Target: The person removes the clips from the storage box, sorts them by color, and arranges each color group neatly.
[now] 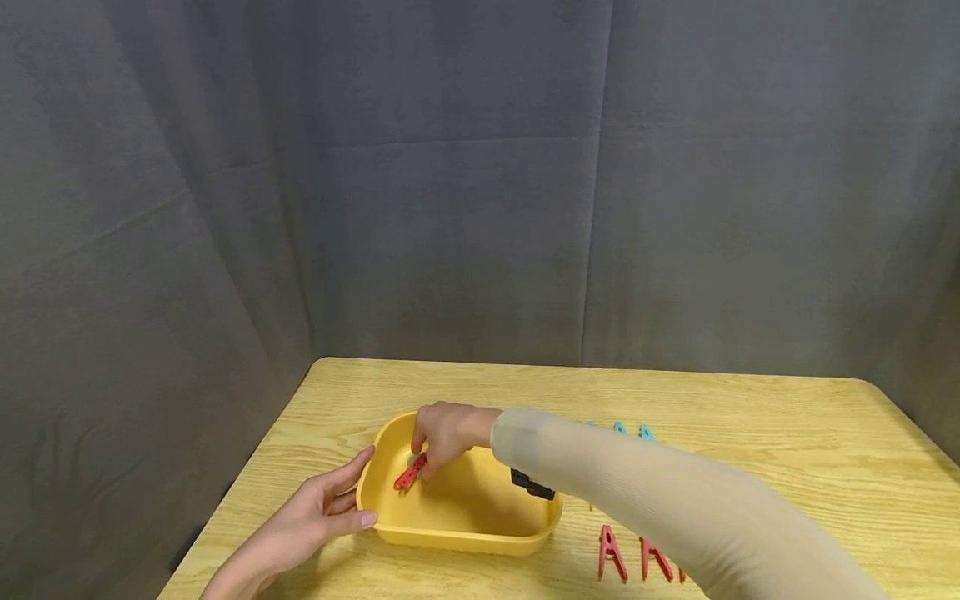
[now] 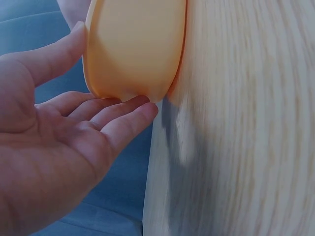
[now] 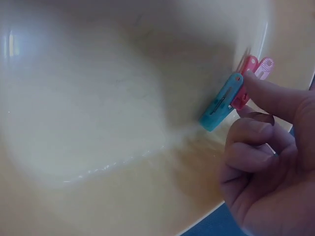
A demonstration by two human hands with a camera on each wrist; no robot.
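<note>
The left hand [image 2: 54, 147] lies open, palm up, its straight fingers [image 2: 129, 114] touching the rounded end wall of the yellow tub [image 2: 135, 46], the thumb resting along the tub's upper side. The tub sits on the pale wooden desk [image 2: 246, 128], near its edge.

Spare pegs on a wooden table

Red clothes pegs [image 1: 630, 562] lie near the table's [image 1: 750, 433] front edge; blue pegs [image 1: 630, 431] sit farther back; a grey curtain [image 1: 450, 208] hangs behind.

No readable text, labels or numbers anywhere.
</note>
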